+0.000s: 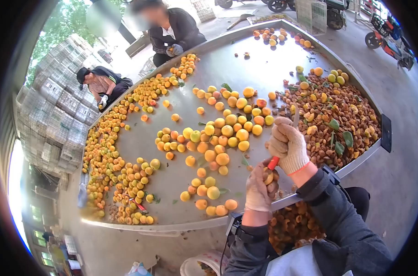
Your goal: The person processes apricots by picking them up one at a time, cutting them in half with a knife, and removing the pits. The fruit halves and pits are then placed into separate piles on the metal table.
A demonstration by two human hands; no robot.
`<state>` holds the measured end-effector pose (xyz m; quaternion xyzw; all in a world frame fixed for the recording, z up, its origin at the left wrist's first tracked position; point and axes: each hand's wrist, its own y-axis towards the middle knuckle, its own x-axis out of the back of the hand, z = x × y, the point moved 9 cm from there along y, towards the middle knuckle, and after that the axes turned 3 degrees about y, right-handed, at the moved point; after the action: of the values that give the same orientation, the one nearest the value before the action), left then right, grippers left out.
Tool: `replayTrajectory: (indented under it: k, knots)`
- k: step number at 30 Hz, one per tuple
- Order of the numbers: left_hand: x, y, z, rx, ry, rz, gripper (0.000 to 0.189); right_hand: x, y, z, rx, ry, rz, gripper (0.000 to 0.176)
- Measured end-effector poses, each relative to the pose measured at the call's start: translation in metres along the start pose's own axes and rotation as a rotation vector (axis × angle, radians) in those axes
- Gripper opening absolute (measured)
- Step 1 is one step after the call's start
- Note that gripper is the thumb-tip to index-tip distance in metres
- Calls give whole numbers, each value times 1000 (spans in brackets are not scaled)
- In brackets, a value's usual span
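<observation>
Left hand (258,191), gloved, fingers curled tight round one apricot (268,177), held just over the near rim of the metal table (172,225). Right hand (288,146), gloved, fist closed on a knife (273,162): red handle sticks out below the fist, touching the apricot, blade points up. Right hand sits just above the left. Pit pile (344,124) right of the right hand; loose apricots (222,133) ahead-left of both. Two other people at the far side.

One knife (273,162), one metal table (259,69), two co-workers (174,32) — apricots (222,133) and pits (347,119) beyond counting
</observation>
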<state>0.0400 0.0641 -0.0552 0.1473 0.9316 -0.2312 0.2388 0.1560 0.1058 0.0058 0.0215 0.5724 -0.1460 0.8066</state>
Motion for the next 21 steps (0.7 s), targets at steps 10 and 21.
replayTrajectory:
  k: [10, 21]
  knots:
    - [30, 11, -26, -245, -345, -46, 53, -11, -21, 15, 239, -971, 126, 12]
    - [29, 7, -30, -189, -312, -62, 42, -17, -27, -20, -87, -1932, 296, 27]
